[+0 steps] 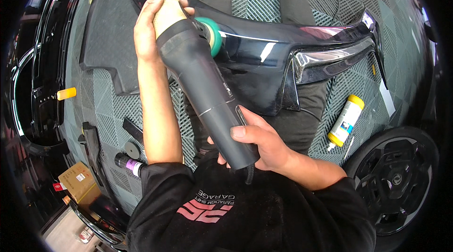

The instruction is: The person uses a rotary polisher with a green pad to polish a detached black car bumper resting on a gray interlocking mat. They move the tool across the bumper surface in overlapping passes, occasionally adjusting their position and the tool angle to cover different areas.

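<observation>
I hold a black rotary polisher (203, 86) slantwise above my lap with both hands. My left hand (153, 25) is wrapped round its pale tan head, at the far end. My right hand (259, 141) grips the rear of the body, thumb on top, near the power cord (249, 175). The green foam pad (215, 37) is tilted on edge against a glossy black car body panel (257, 46); whether it is spinning does not show. The panel lies across my legs and has a clear lamp-like strip (330, 58) at its right.
To the right are a white and yellow bottle (346, 122) and a wheel (396, 181). A black bottle (128, 163), a round dark pad (132, 149) and a cardboard box (80, 181) are at left. Grey grid tiles (113, 124) and a dark mat (106, 39) cover the floor.
</observation>
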The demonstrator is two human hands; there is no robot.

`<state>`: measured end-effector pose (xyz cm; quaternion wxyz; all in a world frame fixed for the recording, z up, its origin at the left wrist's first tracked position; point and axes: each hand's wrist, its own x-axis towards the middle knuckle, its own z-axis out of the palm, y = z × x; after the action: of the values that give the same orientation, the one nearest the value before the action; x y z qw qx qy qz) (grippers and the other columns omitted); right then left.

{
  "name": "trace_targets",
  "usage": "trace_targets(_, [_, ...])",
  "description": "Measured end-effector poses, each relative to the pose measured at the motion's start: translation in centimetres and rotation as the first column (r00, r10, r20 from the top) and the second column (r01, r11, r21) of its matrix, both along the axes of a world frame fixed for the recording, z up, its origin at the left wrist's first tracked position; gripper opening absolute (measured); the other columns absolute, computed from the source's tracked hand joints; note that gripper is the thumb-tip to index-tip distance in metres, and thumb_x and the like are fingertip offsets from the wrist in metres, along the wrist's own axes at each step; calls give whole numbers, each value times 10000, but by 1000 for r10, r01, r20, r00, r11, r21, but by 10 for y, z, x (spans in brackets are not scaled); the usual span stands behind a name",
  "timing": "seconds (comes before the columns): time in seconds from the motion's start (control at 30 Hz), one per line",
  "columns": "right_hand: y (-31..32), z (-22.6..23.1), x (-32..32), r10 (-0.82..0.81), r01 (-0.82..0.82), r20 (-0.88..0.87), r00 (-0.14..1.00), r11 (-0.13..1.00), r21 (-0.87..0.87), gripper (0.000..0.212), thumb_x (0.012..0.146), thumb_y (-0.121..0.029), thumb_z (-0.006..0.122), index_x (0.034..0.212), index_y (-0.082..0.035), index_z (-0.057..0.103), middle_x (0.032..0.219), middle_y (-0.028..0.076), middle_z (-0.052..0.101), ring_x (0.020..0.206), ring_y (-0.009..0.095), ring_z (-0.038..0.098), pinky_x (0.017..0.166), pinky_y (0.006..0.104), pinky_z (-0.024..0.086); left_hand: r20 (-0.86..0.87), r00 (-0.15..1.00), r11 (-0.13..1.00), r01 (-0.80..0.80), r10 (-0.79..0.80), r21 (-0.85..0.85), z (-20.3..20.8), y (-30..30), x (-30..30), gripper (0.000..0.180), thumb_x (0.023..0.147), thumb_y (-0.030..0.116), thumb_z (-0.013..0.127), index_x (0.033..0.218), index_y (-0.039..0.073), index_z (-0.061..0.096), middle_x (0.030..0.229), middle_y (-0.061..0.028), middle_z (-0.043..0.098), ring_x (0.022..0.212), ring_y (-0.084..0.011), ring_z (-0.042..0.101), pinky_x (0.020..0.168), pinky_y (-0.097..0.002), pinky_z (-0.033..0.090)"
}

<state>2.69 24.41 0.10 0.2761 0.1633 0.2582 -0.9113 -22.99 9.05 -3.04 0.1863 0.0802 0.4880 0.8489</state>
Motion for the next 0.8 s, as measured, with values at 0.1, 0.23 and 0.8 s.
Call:
trace_targets(0.1, [-3,-2,-8,-5,5,-28,1000,1000,-3,675,927,-311,646,1468,7,397,1169,204,652,790,262,738,661,355,622,1,1000,1000,-18,18,5,-1,-9,-6,316,1021,216,546,1235,-16,565,1028,-266,706,888,-375,743,690,-437,658])
trace_targets(0.23, [-3,-3,-15,2,-1,-54,999,1000,14,675,926,-309,646,1471,9,404,1165,201,656,783,258,738,659,352,621,26,999,999,-35,35,27,-3,-15,-12,316,1022,217,542,1235,-15,563,1028,-262,706,893,-382,741,689,-441,658])
trace_targets(0.8, [39,1,65,-153,154,-20,988,985,84,880,850,-430,719,1442,106,348,1172,335,598,735,362,726,584,409,627,-164,986,999,17,-22,-34,0,83,52,275,985,144,644,1185,-38,599,960,-190,734,847,-253,741,736,-367,615])
